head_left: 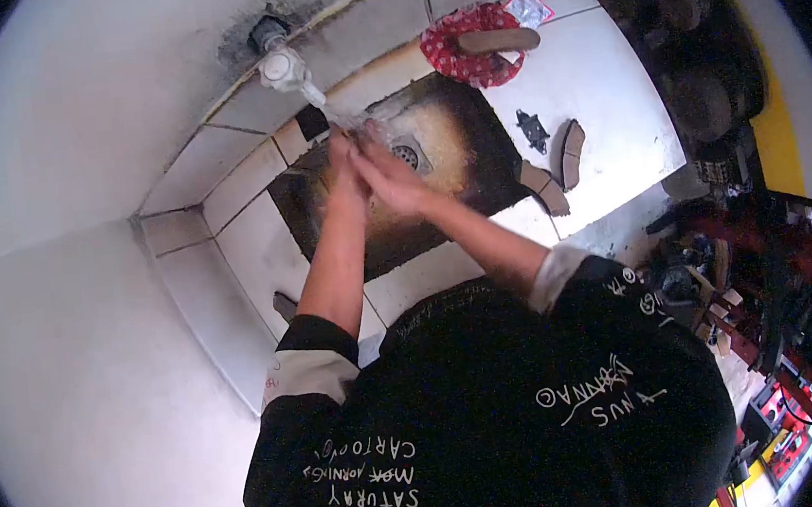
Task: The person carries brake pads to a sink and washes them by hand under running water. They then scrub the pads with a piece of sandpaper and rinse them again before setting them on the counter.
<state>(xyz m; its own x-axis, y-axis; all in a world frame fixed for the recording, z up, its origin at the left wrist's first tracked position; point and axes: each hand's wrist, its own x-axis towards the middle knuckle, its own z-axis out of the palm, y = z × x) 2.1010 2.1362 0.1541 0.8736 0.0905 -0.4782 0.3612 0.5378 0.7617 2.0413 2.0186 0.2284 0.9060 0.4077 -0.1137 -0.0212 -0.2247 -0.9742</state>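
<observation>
white tiles point(594, 69) surround a sink basin point(456, 166) stained dark brown and black, yellowish near the drain. tap point(283, 68): white. cloth point(469, 47): red with white dots, under a brown oblong piece point(500, 40). brake pads point(572, 151): brown with dark edges. shirt point(500, 420): black with white lettering and white sleeve bands. wall point(72, 139): plain white.

both hands point(371, 172) meet in the stained tiled sink point(437, 167), under the white plastic tap point(286, 70); brake pads point(554, 166) lie right of the sink.
</observation>
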